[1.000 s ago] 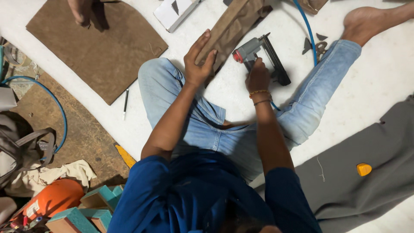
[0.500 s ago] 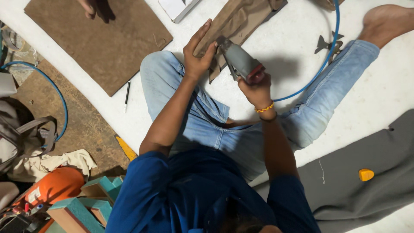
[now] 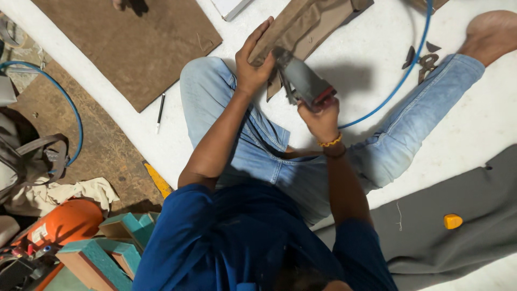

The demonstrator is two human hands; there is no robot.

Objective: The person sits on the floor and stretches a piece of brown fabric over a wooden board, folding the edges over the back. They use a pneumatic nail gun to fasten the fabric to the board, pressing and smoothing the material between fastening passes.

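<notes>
Where the frame's left edge begins, a blue hose [image 3: 64, 102] loops over a brown board on the floor, with an orange tank [image 3: 62, 223] and teal wooden blocks [image 3: 116, 245] at lower left and a larger brown fibreboard panel [image 3: 134, 48] lying at upper left; a black pen [image 3: 160, 112] rests on the white floor just beside that panel. Toward the upper middle, the left hand [image 3: 252, 67] presses flat on a tan fabric-covered piece [image 3: 304, 24], fingers spread along its edge and thumb tucked under — the piece runs up and out of the top of the frame, above the person's knee. Just right of it, the right hand [image 3: 322, 116] is wrapped closed around the grip of a grey pneumatic staple gun [image 3: 301, 81], whose nose touches the tan piece. A second blue hose [image 3: 409, 70] curves away from the gun toward the upper right, past dark scissors [image 3: 425, 60]. At lower right lies grey cloth [image 3: 458, 242] with a small yellow-orange object [image 3: 453, 221] on it.
</notes>
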